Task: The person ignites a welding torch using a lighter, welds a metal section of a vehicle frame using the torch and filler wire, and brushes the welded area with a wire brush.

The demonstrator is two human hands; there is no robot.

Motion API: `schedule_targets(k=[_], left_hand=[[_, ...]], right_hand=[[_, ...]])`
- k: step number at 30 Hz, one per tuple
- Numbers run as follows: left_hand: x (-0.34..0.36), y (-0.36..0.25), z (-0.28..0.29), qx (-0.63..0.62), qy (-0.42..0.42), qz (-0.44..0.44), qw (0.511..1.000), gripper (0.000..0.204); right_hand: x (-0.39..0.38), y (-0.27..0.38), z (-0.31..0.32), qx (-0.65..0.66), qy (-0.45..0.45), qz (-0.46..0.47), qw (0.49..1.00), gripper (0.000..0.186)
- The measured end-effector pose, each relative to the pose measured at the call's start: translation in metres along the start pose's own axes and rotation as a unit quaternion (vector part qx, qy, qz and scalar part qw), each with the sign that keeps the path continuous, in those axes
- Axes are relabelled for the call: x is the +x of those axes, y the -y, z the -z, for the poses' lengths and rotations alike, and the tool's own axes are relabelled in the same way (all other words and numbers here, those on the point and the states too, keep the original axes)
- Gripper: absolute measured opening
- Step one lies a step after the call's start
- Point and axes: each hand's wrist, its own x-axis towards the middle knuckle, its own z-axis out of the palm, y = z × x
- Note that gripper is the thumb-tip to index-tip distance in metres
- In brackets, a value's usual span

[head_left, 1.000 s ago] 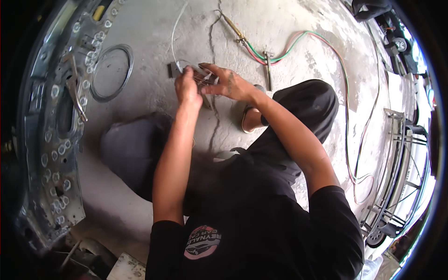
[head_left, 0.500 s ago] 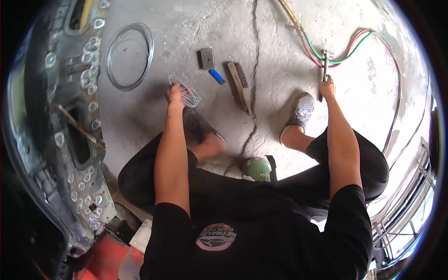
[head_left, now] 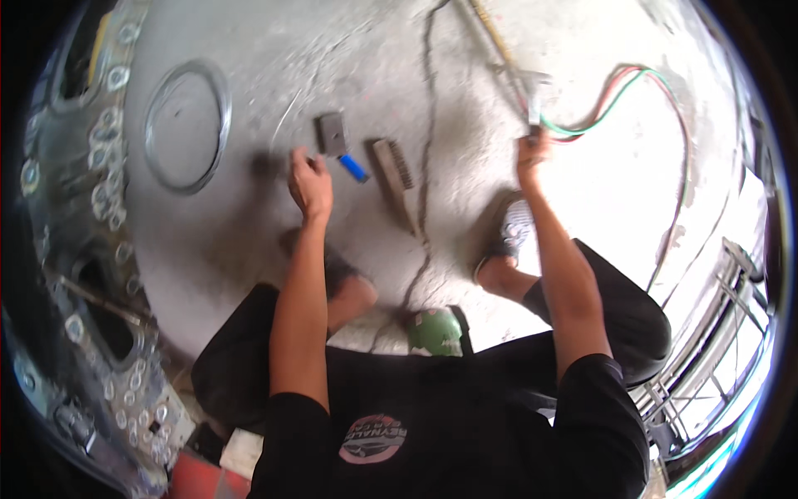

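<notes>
- The hammer [head_left: 534,108] is gripped by the closed right hand [head_left: 534,150], its head toward twelve o'clock; if the hold slips, the right shoe [head_left: 515,229] at six o'clock could be struck.
- The green hose [head_left: 572,131] at two o'clock could be damaged by a careless swing.
- The left hand's [head_left: 310,185] fingers are partly curled; whether the thin wire [head_left: 287,116] at eleven o'clock is held cannot be told.
- Fingers could be bruised if placed on the metal block [head_left: 332,135] at one o'clock during a blow.
</notes>
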Motion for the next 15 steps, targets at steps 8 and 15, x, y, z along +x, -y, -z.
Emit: schedule_targets(k=[8,15], left_hand=[[-0.019,-0.030,-0.058,0.059,0.054,0.015,0.997,0.043],[-0.023,0.002,-0.061,0.078,-0.001,-0.051,0.996,0.046]], right_hand=[[0.025,0.150,-0.038,0.094,0.207,0.129,0.965,0.047],[0.136,0.107,-0.024,-0.116,0.015,0.065,0.991,0.059]])
